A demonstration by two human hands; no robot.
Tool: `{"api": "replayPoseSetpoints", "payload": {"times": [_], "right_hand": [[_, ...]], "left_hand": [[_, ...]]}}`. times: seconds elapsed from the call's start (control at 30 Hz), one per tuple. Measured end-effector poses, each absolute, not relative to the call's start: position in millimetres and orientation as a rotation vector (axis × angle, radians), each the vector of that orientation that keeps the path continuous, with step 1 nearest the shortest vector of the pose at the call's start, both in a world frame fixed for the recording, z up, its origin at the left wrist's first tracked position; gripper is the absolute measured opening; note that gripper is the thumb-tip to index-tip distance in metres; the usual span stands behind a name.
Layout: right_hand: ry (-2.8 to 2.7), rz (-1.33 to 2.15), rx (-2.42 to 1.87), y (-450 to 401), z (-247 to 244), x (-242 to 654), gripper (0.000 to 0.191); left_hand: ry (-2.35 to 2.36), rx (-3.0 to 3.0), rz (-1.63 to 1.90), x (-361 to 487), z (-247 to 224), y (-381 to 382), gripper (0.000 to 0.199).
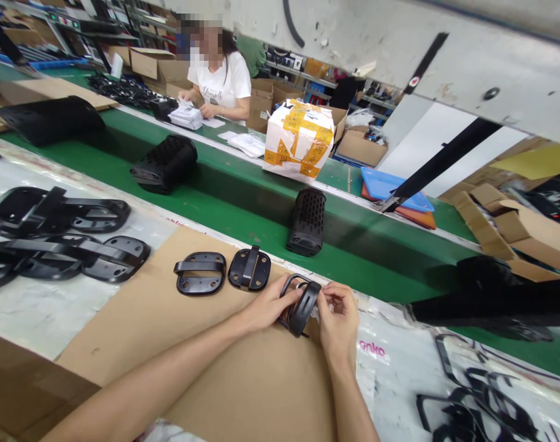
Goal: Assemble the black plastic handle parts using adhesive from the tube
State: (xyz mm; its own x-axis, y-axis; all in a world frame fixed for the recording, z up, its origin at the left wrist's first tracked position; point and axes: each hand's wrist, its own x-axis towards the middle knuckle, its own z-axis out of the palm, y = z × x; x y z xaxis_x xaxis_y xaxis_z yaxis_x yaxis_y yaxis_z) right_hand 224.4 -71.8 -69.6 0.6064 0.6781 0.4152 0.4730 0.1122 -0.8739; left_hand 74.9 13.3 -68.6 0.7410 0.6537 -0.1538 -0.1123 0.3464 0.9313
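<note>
Above the cardboard sheet [243, 380], my left hand [273, 302] grips a black plastic bracket [302, 312] with a curved band and a loop-shaped frame. My right hand [341, 310] is closed at the bracket's right edge, thumb and fingers pinched together; whether a small piece sits between them cannot be made out. Left of my hands, two black oval plates lie on the cardboard: a near plate [260, 276] and a farther plate [206, 283], each with a raised band across it.
Several similar black plates [116, 258] are piled at left. Black loop frames [478, 399] lie at lower right. Perforated black housings [307, 221] stand on the green conveyor belt [243, 215]. Across it, a person [225, 80] handles white papers beside a taped box [301, 138].
</note>
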Motion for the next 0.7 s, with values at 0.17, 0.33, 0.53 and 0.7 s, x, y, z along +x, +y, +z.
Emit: {"api": "replayPoseSetpoints", "payload": {"times": [0.17, 0.33, 0.53, 0.7], "right_hand": [[-1.118, 0.121, -1.611, -74.2, -65.9, 222.8, 0.017], [-1.297, 0.158, -1.622, -78.0, -65.7, 224.1, 0.023], [-1.308, 0.125, -1.611, -78.1, -65.0, 224.8, 0.022], [-1.348, 0.082, -1.607, -76.9, -57.6, 224.2, 0.018]], "left_hand": [[0.503, 1.155, 0.577, 75.4, -67.0, 14.3, 0.031], [0.632, 1.301, 0.665, 75.0, -73.9, 13.4, 0.018], [0.592, 1.109, 0.573, 75.6, -74.3, 15.6, 0.013], [0.53, 1.059, 0.533, 75.5, -66.4, 23.0, 0.042]]}}
